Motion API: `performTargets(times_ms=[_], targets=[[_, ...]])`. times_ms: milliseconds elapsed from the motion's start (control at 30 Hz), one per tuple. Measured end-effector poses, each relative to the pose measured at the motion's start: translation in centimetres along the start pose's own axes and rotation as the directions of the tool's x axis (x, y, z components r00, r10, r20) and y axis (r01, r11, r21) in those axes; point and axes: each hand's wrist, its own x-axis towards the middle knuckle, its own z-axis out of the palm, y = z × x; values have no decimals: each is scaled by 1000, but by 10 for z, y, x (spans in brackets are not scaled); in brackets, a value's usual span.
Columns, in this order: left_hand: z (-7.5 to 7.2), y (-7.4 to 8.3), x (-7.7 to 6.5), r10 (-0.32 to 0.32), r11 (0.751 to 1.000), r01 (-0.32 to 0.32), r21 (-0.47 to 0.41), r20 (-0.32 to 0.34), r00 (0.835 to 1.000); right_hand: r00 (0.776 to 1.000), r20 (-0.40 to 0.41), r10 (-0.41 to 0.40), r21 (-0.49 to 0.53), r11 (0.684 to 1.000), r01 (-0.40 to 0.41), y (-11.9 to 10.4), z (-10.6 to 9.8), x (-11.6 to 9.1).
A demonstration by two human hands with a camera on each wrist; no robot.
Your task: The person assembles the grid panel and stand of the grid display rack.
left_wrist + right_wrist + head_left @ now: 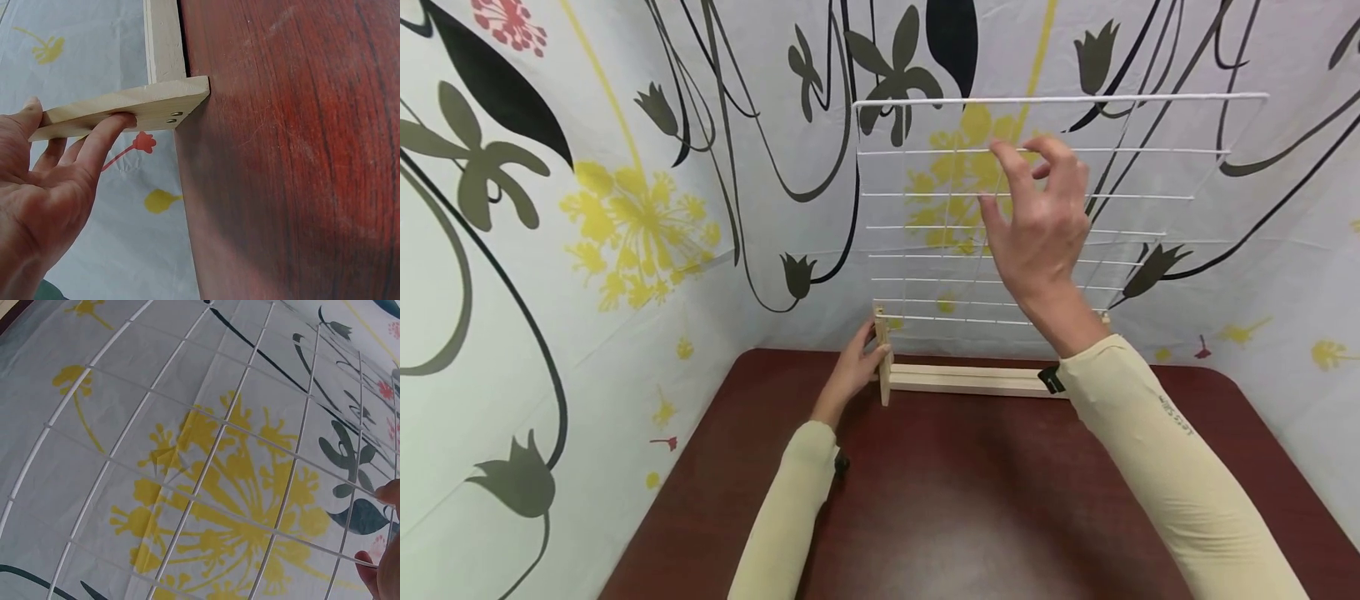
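Observation:
A white wire grid rack [910,194] stands above a pale wooden base [970,380] on the table. My left hand [852,367] grips the wooden end piece [883,358] at the base's left side. In the left wrist view, thumb and fingers hold that end piece [125,103] from both sides, near two screw heads [174,117]. My right hand [1041,221] is raised at the grid, its fingers bent at the wires. The right wrist view shows only fingertips [369,559] at the wires; the rest of the hand is out of frame.
A dark red-brown table [955,500] lies under the rack. Behind and left of it hangs a white sheet [647,350] printed with flowers and stems. The right end of the base is partly hidden by my right arm and its black wrist strap [1051,380].

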Motion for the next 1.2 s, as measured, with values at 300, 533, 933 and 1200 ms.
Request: performTargets(times_ms=[300,533,933,1200], targets=[[-1,1,4,5,1000,-5,3,-6,1000,999,8,32,-29,999,-32,9,4,2],[0,3,2,20,1000,-21,-12,-4,1000,1000,17,25,-32,999,-24,10,7,2],[0,-1,2,21,1000,-21,12,0,1000,996,83,11,-43,999,-7,16,16,8],[-1,-1,0,26,1000,-26,-12,-4,1000,992,122,-13,-41,999,18,16,19,14]])
